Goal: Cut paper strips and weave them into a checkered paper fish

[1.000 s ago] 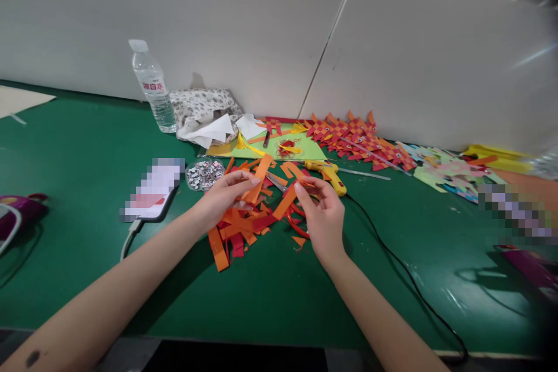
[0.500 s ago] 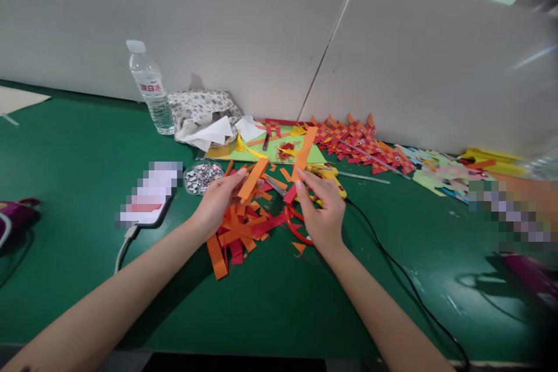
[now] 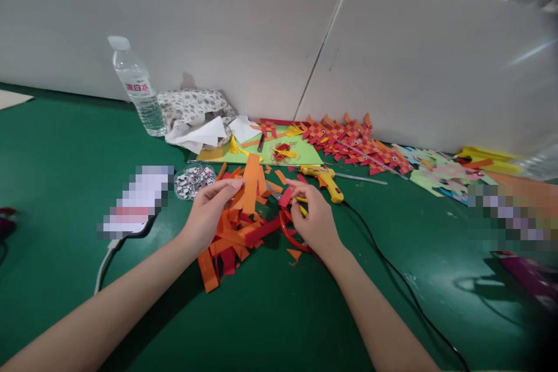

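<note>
My left hand (image 3: 209,209) pinches orange paper strips (image 3: 251,183) between thumb and fingers, the front one standing nearly upright. My right hand (image 3: 314,215) has its fingers curled, with the fingertips at a short red paper strip (image 3: 286,196), which they seem to grip. Red-handled scissors (image 3: 288,232) lie beneath and beside the right hand, partly covered by it. Under both hands spreads a loose pile of orange and red paper strips (image 3: 235,237) on the green table.
Right of the hands lies a yellow glue gun (image 3: 326,180) with a black cord. Woven red-orange paper fish (image 3: 349,139) are heaped along the wall. A box of googly eyes (image 3: 195,180), a phone (image 3: 137,200), a water bottle (image 3: 138,90) and a patterned tissue pouch (image 3: 196,107) stand left.
The long orange strip has left my right hand and is now with the other strip in my left hand. My right hand has lowered slightly to the red strip.
</note>
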The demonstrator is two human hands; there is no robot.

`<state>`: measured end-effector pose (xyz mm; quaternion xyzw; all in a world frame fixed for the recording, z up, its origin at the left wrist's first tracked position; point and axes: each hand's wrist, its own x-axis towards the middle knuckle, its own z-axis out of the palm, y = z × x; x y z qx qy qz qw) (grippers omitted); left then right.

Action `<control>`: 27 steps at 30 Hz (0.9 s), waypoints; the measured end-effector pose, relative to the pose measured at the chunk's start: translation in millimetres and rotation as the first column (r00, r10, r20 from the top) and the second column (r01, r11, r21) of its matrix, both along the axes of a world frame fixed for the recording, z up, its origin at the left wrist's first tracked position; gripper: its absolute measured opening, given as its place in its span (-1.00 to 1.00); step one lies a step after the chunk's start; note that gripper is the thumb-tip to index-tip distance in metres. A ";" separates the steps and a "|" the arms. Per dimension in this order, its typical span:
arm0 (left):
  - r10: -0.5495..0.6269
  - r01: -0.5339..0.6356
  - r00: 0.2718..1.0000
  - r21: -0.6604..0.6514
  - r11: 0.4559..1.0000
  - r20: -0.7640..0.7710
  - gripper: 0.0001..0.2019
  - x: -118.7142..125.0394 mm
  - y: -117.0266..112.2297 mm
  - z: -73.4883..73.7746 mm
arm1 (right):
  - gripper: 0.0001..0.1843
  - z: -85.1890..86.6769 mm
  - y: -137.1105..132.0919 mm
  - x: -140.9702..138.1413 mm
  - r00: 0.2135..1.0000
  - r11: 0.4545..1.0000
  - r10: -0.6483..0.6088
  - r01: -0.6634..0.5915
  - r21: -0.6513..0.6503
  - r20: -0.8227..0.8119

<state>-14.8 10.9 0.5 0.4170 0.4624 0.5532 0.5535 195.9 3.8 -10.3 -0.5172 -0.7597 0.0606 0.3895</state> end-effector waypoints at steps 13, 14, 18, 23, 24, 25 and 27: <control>-0.365 0.355 0.928 0.110 0.928 0.081 -0.27 1.6 -3.8 -0.9 | -0.84 3.6 -8.1 -1.2 0.955 0.978 -0.164 0.189 0.082 -0.249; -0.374 0.365 0.924 0.106 0.925 0.080 -0.25 1.4 -3.9 -0.9 | -0.87 6.0 -10.6 -3.3 0.919 0.978 -0.168 0.201 0.058 -0.358; -0.394 0.390 0.916 0.066 0.919 0.072 -0.22 2.0 -4.0 -0.3 | -0.88 12.0 -17.1 -11.6 0.743 0.985 -0.153 0.171 -0.035 -0.651; -0.439 0.438 0.894 0.035 0.898 0.090 -0.22 3.1 -3.5 -0.8 | -0.64 10.8 -14.0 -12.8 0.666 0.989 -0.141 0.061 -0.135 -0.733; -0.445 0.445 0.891 0.027 0.895 0.093 -0.20 3.1 -3.3 -1.0 | -0.60 9.9 -12.6 -12.0 0.652 0.989 -0.131 0.040 -0.139 -0.747; -0.449 0.450 0.888 0.020 0.893 0.094 -0.18 3.0 -3.2 -1.1 | -0.58 9.1 -11.2 -11.1 0.641 0.988 -0.131 0.026 -0.150 -0.757; -0.457 0.458 0.885 0.012 0.889 0.090 -0.12 2.6 -3.4 -1.1 | -0.57 7.5 -8.9 -9.5 0.636 0.978 -0.172 0.021 -0.206 -0.752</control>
